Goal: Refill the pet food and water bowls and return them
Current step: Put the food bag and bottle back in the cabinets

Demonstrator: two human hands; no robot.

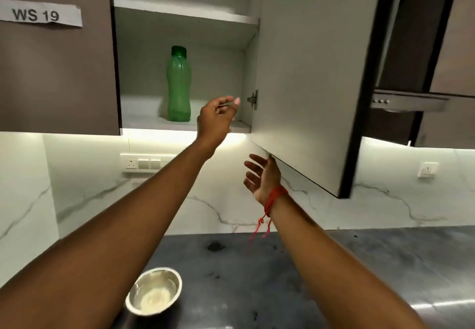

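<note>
A green plastic bottle (179, 84) with a darker green cap stands upright on the lower shelf of an open wall cabinet (185, 20). My left hand (217, 116) is raised in front of that shelf, just right of the bottle, fingers apart and holding nothing. My right hand (262, 175) is lower, palm open, its fingertips at the bottom edge of the swung-open cabinet door (308, 71). A steel bowl (153, 294) sits on the dark countertop (334, 264) under my left forearm; its inside reflects light, and I cannot tell what it holds.
The closed cabinet door on the left carries a label reading WS 19 (36, 15). A switch panel (144, 163) and a socket (428, 168) are on the marble backsplash. A range hood (408, 102) hangs at the right.
</note>
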